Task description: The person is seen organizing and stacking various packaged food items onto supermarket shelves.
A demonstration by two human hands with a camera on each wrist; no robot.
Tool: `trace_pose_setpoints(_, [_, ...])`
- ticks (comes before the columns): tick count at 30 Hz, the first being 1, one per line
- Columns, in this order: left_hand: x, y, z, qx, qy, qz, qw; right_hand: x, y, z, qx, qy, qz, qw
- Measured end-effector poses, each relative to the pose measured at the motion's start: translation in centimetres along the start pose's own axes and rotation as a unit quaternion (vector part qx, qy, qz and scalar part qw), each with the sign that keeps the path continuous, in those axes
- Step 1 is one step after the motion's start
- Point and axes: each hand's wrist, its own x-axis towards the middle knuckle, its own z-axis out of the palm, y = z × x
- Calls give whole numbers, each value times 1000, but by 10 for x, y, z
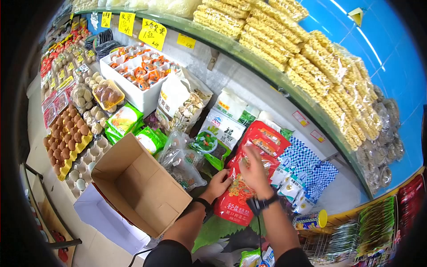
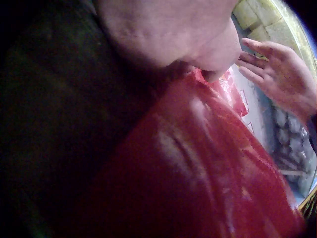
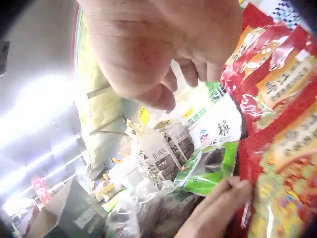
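My left hand [image 1: 217, 183] grips the upper left edge of a large red packet of pickled mustard [image 1: 238, 202]. Its thumb lies at the packet's edge in the left wrist view, where the glossy red film [image 2: 198, 158] slopes down below the hand. Above the same packet is my right hand [image 1: 255, 173], its fingers extended and nothing held in it. The right wrist view shows those fingers loosely bent in the air, with the left hand [image 3: 218, 210] below at the packet's side. More red packets [image 1: 267, 140] with orange labels lie just behind.
An open cardboard box [image 1: 142, 187] stands at the left, beside clear plastic bags [image 1: 180, 162]. Behind are a white packet [image 1: 222, 129] and a foam box [image 1: 138, 89] of wrapped eggs. Blue-checked packets [image 1: 307, 162] lie right. A shelf [image 1: 213, 35] with noodle blocks overhangs the display.
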Motion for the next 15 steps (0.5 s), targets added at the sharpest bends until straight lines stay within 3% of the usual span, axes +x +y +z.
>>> trace_pose_setpoints(2, [-1, 14, 2, 2, 1, 3, 1000, -51, -13, -25, 5, -48, -11, 999])
trace_pose_setpoints(5, [0, -1, 2, 16, 3, 2, 1000, -137, -22, -60, 55, -89, 102, 989])
trace_pose_setpoints(6, [-2, 14, 1, -25, -8, -66, 997, -164, -29, -74, 45, -101, 149, 983])
trace_pose_setpoints(9, [4, -18, 1, 47, -3, -10, 999, -267, -41, -115, 12, -46, 220, 974])
trace_pose_setpoints(10, [5, -19, 0, 13, -7, -49, 999, -289, -46, -124, -7, -36, 228, 973])
trace_pose_setpoints(15, [4, -19, -7, 58, -1, -72, 996, -379, -95, -153, -48, -2, 339, 940])
